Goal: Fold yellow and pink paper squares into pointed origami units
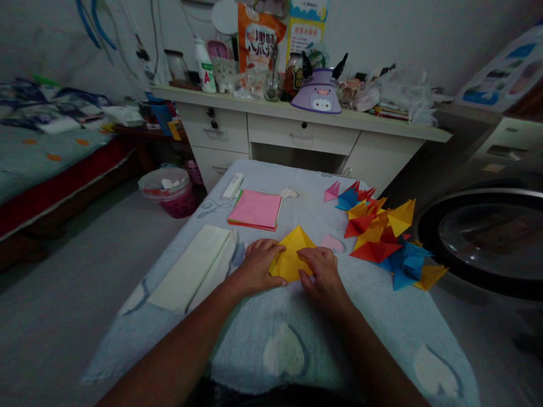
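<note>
where the fingertips meet it, a folded yellow paper square (pixel 292 255) lies pressed flat on the pale blue cloth-covered table (pixel 271 333); the left hand (pixel 259 264) has its fingers curled down on the paper's left edge, and the right hand (pixel 321 270) has its fingers bent over the lower right corner. just beyond sits a stack of coloured paper sheets, pink on top (pixel 255 210). to the right lies a heap of folded paper shapes in yellow, red and blue (pixel 384 237). left of the hands rests a long white folded sheet (pixel 193 267).

pink paper stack (pixel 255 210), folded pile (pixel 384 234), desk (pixel 297 127)
</note>
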The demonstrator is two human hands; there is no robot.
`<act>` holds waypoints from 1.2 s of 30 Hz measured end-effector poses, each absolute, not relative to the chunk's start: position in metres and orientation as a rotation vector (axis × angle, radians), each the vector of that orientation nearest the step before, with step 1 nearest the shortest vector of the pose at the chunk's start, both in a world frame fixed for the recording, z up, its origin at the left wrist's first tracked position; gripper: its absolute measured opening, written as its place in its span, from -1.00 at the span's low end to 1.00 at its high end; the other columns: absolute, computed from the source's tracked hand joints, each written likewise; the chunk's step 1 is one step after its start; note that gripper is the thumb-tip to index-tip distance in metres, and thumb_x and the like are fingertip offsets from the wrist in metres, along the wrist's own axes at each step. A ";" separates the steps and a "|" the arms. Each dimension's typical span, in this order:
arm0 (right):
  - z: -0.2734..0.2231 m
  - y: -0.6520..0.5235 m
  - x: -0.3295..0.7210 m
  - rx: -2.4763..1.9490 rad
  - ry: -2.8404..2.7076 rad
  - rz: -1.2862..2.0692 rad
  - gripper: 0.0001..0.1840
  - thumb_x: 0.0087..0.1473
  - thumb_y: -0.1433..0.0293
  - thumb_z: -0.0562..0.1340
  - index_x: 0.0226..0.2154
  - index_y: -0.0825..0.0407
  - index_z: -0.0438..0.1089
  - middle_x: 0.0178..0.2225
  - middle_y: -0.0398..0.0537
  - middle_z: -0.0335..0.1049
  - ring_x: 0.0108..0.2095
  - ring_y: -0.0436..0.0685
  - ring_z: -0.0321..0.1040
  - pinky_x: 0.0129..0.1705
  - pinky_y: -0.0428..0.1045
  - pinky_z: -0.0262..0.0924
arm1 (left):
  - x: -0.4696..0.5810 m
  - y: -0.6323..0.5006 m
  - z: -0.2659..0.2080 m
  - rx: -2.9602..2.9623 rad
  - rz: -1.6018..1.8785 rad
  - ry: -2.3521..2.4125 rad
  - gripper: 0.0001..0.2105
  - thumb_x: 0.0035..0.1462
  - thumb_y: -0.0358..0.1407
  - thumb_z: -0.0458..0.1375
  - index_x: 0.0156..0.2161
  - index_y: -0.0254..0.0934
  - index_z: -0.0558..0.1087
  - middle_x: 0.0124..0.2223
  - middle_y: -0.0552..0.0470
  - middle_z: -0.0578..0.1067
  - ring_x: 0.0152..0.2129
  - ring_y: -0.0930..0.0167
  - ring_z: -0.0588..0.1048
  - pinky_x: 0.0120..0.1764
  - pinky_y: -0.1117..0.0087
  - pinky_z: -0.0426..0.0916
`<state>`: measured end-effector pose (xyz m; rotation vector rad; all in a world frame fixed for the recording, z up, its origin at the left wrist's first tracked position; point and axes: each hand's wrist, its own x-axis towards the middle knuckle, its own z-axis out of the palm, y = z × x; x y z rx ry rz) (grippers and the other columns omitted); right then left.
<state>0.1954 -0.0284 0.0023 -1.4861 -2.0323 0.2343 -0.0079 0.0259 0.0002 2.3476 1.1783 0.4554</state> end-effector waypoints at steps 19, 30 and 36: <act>0.001 -0.027 0.190 -1.336 -2.199 0.068 -0.78 0.07 0.43 0.24 -0.21 -0.14 0.48 -0.27 -0.11 0.44 -0.08 0.18 0.22 0.12 0.21 -0.08 | -0.012 0.036 -0.006 1.946 0.851 1.020 -0.61 0.16 -0.36 -0.02 0.09 -0.25 0.38 0.13 -0.08 0.35 0.12 0.33 0.32 0.21 0.24 0.18; -0.004 -0.043 0.223 -1.498 -2.168 -0.114 -0.81 0.09 0.42 0.22 -0.21 -0.07 0.48 -0.26 -0.05 0.45 -0.12 0.19 0.20 0.10 0.20 -0.09 | -0.007 0.032 0.001 1.804 0.907 1.078 -0.50 0.01 -0.40 0.10 0.12 -0.23 0.34 0.12 -0.06 0.34 0.10 0.28 0.33 0.18 0.17 0.21; -0.010 -0.046 0.225 -1.514 -2.153 -0.136 -0.81 0.10 0.43 0.23 -0.22 -0.08 0.51 -0.28 -0.05 0.44 -0.15 0.18 0.21 0.06 0.17 -0.03 | -0.006 0.030 0.000 1.783 0.872 1.056 -0.47 -0.03 -0.34 0.20 0.12 -0.22 0.34 0.12 -0.07 0.32 0.10 0.27 0.32 0.17 0.18 0.22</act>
